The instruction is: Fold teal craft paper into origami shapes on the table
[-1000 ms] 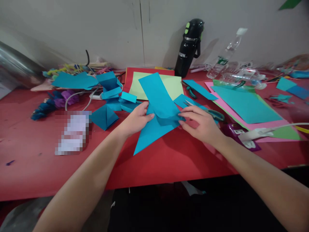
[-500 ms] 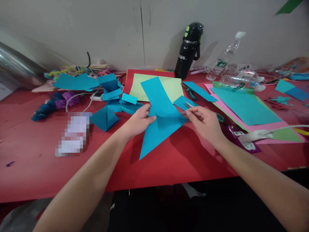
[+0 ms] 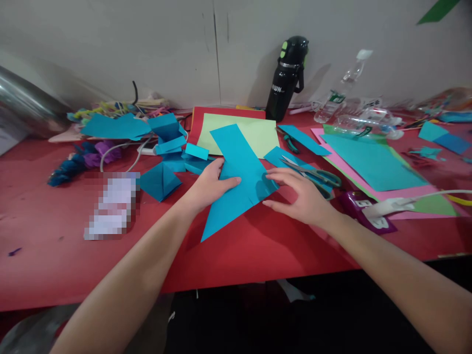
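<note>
A blue sheet of paper [image 3: 239, 169], cut to slanted corners, is held just over the table in front of me. My left hand [image 3: 213, 186] grips its left side, thumb on top and the fingers partly hidden beneath. At the sheet's right corner, my right hand [image 3: 298, 194] has its thumb and fingers spread apart, the fingertips close to the edge; whether they touch it I cannot tell. Just behind that hand lies a pair of scissors [image 3: 317, 174] on another blue paper piece [image 3: 275, 156].
Folded blue papers [image 3: 161, 181] and a blurred-out object [image 3: 114, 206] lie left on the red table [image 3: 265, 250]. A black bottle [image 3: 287, 78] and clear plastic bottles [image 3: 342, 88] stand behind. Coloured sheets [image 3: 379, 162] and a purple power strip [image 3: 363, 211] lie right.
My right hand has opened from a pinch at the sheet's right corner and moved slightly left and down, uncovering the scissors. The blue sheet has shifted a little left.
</note>
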A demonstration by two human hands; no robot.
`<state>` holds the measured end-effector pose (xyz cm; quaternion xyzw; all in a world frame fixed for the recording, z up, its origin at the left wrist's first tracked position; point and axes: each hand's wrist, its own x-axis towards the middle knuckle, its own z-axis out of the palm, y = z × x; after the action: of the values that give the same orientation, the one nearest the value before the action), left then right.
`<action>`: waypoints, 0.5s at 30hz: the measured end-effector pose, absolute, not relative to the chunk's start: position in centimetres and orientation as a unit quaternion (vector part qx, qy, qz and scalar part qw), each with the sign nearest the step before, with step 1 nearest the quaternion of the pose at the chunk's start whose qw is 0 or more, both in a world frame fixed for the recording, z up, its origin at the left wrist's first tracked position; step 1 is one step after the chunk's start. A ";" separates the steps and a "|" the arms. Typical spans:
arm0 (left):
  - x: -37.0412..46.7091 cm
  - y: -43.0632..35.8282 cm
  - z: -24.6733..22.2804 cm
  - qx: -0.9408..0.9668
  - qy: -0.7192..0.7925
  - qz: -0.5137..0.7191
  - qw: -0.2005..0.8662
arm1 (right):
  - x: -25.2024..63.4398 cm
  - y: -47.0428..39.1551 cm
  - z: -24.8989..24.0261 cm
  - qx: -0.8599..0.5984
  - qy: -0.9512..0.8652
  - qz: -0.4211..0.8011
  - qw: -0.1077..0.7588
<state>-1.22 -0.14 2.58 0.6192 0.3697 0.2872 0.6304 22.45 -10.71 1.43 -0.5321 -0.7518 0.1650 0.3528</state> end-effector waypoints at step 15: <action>-1.3 -0.5 3.0 0.609 0.371 0.266 0.648 | 22.6 -10.3 0.9 -0.530 -0.778 0.128 0.311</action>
<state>-1.33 -0.52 2.99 0.6091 0.3714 0.2657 0.6484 22.56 -10.34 0.93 -0.5305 -0.7782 0.1284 0.3106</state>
